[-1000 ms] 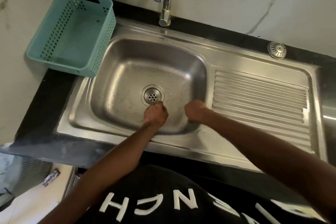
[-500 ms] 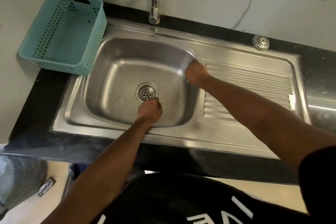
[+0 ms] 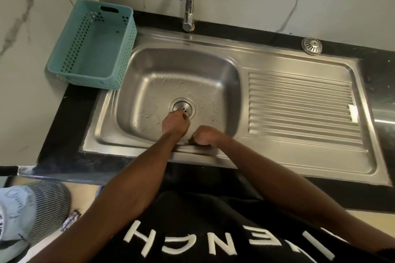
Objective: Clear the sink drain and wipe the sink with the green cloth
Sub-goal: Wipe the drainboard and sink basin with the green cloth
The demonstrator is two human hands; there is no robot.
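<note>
Left hand (image 3: 175, 123) fingering drain (image 3: 182, 107), grip unclear. Right hand (image 3: 205, 135) fisted on cloth (image 3: 190, 140) at sink (image 3: 213, 156) front edge. Strainer (image 3: 311, 45) already out; droplets remain, wiping unfinished.

The sink (image 3: 149, 92) is shiny smooth metal with ridges, the basket (image 3: 70, 53) is plastic, the tabletop (image 3: 64, 117) glossy black.

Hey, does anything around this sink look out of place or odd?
One thing: a round metal strainer sits on the black counter behind the drainboard, far from the drain. Water droplets dot the basin.
</note>
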